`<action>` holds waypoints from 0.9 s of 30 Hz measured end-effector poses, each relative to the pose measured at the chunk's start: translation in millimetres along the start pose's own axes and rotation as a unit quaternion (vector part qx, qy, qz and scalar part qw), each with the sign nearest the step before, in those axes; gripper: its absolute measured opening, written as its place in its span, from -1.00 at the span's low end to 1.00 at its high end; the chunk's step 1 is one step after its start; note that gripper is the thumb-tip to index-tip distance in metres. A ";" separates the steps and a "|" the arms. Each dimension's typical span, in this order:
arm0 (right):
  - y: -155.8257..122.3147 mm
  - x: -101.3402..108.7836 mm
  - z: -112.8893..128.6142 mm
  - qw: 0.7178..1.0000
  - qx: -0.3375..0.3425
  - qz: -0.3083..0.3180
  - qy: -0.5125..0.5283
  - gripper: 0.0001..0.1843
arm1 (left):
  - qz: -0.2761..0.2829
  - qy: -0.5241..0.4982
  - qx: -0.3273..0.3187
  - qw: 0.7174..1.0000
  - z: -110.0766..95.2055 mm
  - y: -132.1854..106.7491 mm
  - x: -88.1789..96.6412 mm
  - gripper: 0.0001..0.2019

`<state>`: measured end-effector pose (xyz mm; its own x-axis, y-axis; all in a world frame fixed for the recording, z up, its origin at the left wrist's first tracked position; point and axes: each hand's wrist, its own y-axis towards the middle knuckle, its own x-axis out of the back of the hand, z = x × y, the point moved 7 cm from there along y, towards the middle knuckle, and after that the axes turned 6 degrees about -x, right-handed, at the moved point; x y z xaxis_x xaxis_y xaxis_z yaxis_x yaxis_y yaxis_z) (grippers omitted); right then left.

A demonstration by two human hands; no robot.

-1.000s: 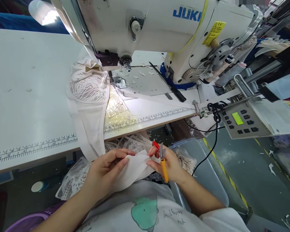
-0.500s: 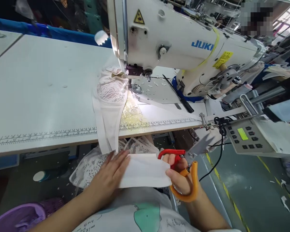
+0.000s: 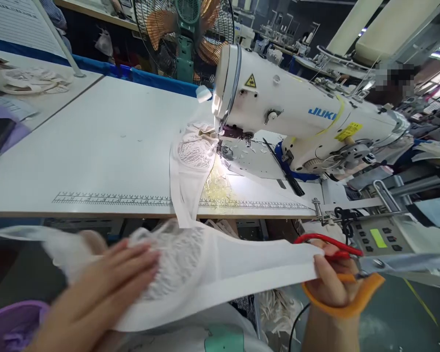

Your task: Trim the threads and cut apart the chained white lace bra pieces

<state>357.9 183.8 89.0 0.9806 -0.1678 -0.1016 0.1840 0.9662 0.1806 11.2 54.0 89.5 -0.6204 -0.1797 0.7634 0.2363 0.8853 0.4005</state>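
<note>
A white lace bra (image 3: 242, 261) stretches above my lap between my two hands. My left hand (image 3: 110, 283) lies over its lace cup with the fingers straight; the thumb is hidden and the hand is a little blurred. My right hand (image 3: 333, 281) pinches the end of the bra's band between thumb and finger. The same hand has scissors (image 3: 359, 296) with red and orange handles looped around it, blades pointing right and blurred. Another white lace bra (image 3: 196, 154) lies at the needle of the sewing machine (image 3: 278, 98), its band hanging over the table edge.
A black-handled tool (image 3: 291, 178) and scraps lie beside the machine's base. The white table (image 3: 95, 146) has a printed ruler along its front. At right stands a control panel (image 3: 379, 239); at lower left, a purple basket (image 3: 14, 313). A fan (image 3: 185, 39) stands behind.
My right hand has moved right with the scissors and band end, drawing the bra out longer. My left hand has moved left onto the cup. The view has shifted left and up.
</note>
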 end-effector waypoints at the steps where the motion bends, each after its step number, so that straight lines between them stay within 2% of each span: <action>1: 1.6 20.2 4.7 0.998 0.018 -0.050 -0.041 -0.74 | 0.021 0.024 -0.037 0.999 -16.7 9.8 -13.1 -0.46; 2: 1.7 37.2 7.8 0.990 0.029 -0.081 -0.109 -0.74 | 0.050 0.035 -0.061 0.996 -26.5 19.2 -24.7 -0.52; 4: 0.9 58.0 4.8 0.963 0.011 -0.077 -0.258 -0.75 | 0.072 0.021 -0.101 0.992 -30.2 40.3 -32.0 -0.63; 6: -2.9 69.6 0.3 0.948 0.012 -0.079 -0.309 -0.73 | 0.062 0.021 -0.105 0.992 -12.6 69.3 -22.4 -0.72; 7: -5.1 69.6 -3.5 0.943 0.008 -0.077 -0.323 -0.73 | 0.060 0.058 -0.095 0.992 1.9 86.9 -16.2 -0.70; 9: -9.6 56.1 -14.3 0.940 -0.009 -0.048 -0.337 -0.73 | 0.055 0.139 -0.065 0.987 35.3 125.6 -5.1 -0.59; 11: -15.7 28.9 -25.5 0.944 -0.027 0.005 -0.329 -0.74 | 0.058 0.162 -0.051 0.984 64.0 161.2 -0.7 -0.58; 14: -26.8 -18.3 -39.0 0.939 -0.047 0.100 -0.327 -0.75 | 0.078 0.186 -0.066 0.977 87.0 191.4 -4.8 -0.64; 16: -32.6 -45.8 -45.3 0.923 -0.045 0.178 -0.338 -0.74 | 0.093 0.199 -0.082 0.972 88.4 190.4 -8.7 -0.72; 19: -37.2 -76.2 -53.2 0.892 -0.035 0.294 -0.341 -0.73 | 0.112 0.208 -0.101 0.966 73.7 162.1 -14.0 -0.77; 21: -38.3 -91.3 -56.7 0.886 -0.035 0.333 -0.320 -0.70 | 0.119 0.203 -0.112 0.965 55.3 133.8 -20.0 -0.75; 23: -41.3 -106.8 -58.4 0.893 -0.043 0.348 -0.280 -0.66 | 0.121 0.189 -0.126 0.966 32.3 105.4 -31.3 -0.75; 25: -49.4 -123.0 -59.4 0.898 -0.069 0.368 -0.232 -0.62 | 0.071 0.129 -0.145 0.978 6.4 81.2 -41.5 -0.73; 27: -61.8 -135.3 -62.2 0.884 -0.122 0.404 -0.200 -0.55 | 0.045 0.100 -0.159 0.981 -13.2 59.8 -57.0 -0.72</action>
<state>209.7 158.9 30.7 0.7400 0.5883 0.3261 -0.5601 0.8074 -0.1854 70.5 111.5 76.6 -0.4342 -0.2159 0.8745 0.5248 0.7284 0.4404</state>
